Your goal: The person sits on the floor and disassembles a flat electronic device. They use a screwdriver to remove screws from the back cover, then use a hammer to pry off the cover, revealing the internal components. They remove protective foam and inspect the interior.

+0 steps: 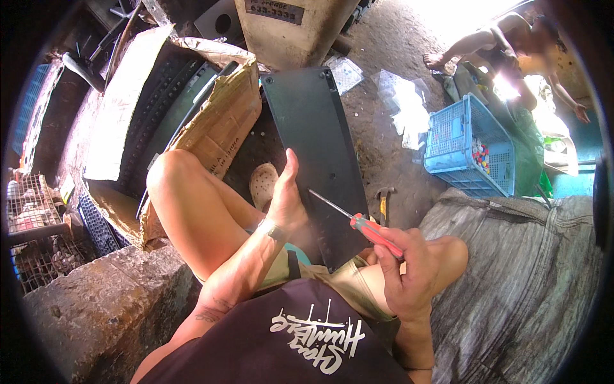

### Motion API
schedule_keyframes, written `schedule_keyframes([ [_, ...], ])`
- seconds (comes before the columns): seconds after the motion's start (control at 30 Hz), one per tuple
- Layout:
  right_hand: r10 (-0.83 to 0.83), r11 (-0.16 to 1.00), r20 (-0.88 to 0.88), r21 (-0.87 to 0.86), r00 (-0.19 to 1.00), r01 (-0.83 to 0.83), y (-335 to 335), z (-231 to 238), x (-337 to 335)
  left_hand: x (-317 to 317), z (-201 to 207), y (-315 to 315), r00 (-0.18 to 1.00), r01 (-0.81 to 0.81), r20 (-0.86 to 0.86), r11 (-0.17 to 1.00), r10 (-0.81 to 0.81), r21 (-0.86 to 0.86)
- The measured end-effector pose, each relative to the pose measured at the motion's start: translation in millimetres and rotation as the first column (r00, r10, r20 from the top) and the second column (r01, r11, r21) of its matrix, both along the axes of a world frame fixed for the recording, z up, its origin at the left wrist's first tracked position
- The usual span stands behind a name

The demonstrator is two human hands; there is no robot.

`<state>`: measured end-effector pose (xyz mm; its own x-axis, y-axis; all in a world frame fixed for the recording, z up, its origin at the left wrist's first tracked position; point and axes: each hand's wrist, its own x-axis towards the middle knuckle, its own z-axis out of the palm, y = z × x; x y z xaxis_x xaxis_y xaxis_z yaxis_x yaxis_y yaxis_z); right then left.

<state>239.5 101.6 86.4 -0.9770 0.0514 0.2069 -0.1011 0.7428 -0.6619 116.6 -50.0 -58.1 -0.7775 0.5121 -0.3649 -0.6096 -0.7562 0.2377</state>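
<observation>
In my right hand [412,272] is a screwdriver [368,226] with a red and grey handle. Its thin metal shaft slants up and left, the tip over a long flat black panel [320,134]. Small holes show near the panel's corners and in its face; it leans lengthwise between my legs. My left hand [289,206] grips the panel's left edge, thumb raised along it, with the fingers hidden behind.
A torn cardboard box [227,118] with black slatted parts stands left. Right are a hammer [384,206], a blue crate [470,144] with coloured bits and a grey woven sack [511,256]. Clear plastic sheets [404,105] litter the ground. Another person [511,51] sits far right.
</observation>
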Motion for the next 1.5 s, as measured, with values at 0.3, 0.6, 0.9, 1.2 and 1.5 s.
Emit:
schedule_keyframes([
  [0.3, -0.080, 0.942, 0.035, -0.323, 0.996, 0.087, 15.7, -0.1, -8.9, 2.9, -14.2, 0.7, 0.997, 0.069, 0.035, 0.989, -0.065, -0.134],
  [0.6, -0.271, 0.509, 0.328, -0.749, 0.905, 0.424, 47.5, -89.4, -26.9, 5.5, -25.7, 5.5, 0.989, 0.121, 0.124, 0.932, -0.082, -0.342],
  [0.9, -0.352, 0.623, 0.240, -0.662, 0.905, 0.417, 61.5, -43.2, -3.7, -1.0, -8.9, 4.5, 0.993, 0.102, 0.080, 0.978, -0.088, -0.183],
  [1.2, -0.151, 0.892, 0.147, -0.405, 0.978, 0.199, 33.8, -32.9, 3.7, 1.4, -6.2, 5.2, 0.994, 0.095, -0.044, 0.987, -0.101, -0.130],
  [1.5, -0.068, 0.952, 0.089, -0.292, 0.994, 0.091, 25.6, -24.1, -5.2, 0.7, -1.8, 1.8, 0.989, 0.122, -0.076, 0.990, -0.128, -0.077],
])
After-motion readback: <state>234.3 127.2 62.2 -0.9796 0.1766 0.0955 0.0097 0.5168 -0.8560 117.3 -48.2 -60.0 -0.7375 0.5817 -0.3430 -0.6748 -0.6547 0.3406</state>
